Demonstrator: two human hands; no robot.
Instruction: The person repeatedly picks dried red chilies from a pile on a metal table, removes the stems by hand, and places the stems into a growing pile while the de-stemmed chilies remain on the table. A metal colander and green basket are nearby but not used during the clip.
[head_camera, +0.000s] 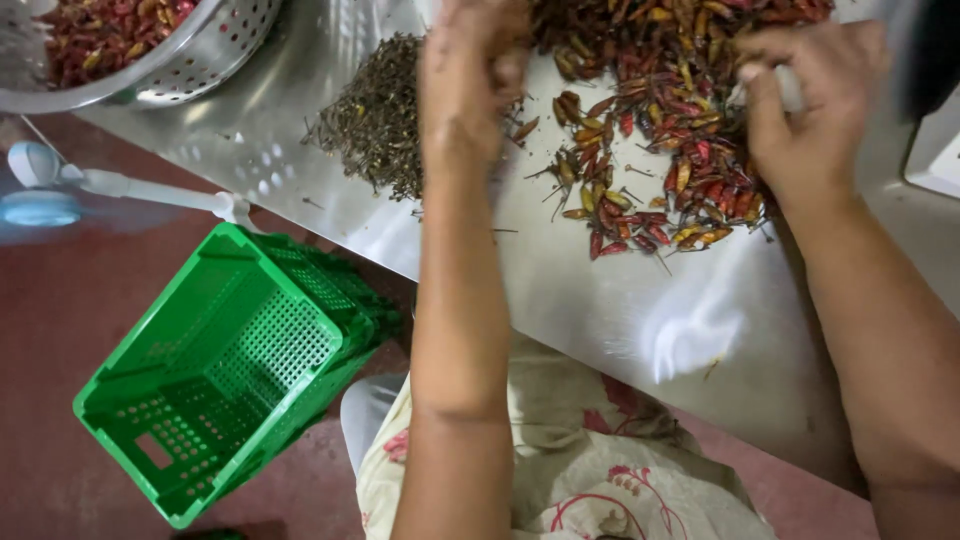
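I'm looking down at a reddish floor (60, 330) and over a shiny steel desk (600, 300) that runs slantwise across the view. On the floor to the left stands a green slotted plastic crate (225, 370), open side up, tilted against the desk's edge. Behind it lies a white fan (40, 185) on its stand. Up in the far left corner a perforated metal colander (190, 50) sits on the desk, with dried chillies inside.

On the desk, the big heap of dried red and yellow chillies (680, 110) spreads from the top edge down toward me, some still stemmed. Just left of it, apart from the heap, lies a darker pile of plucked stems (375, 125).

My left hand (470, 80) is over the desk between the two piles, fingers bunched together and pinched at the tips; it's blurred, so I cannot tell what is in the pinch. My right hand (810, 110) rests on the right flank of the chilli heap, fingers curled in around something pale and small, mostly hidden; I cannot tell what it is.

Below, my lap shows cream cloth with a red flower print (600, 480).
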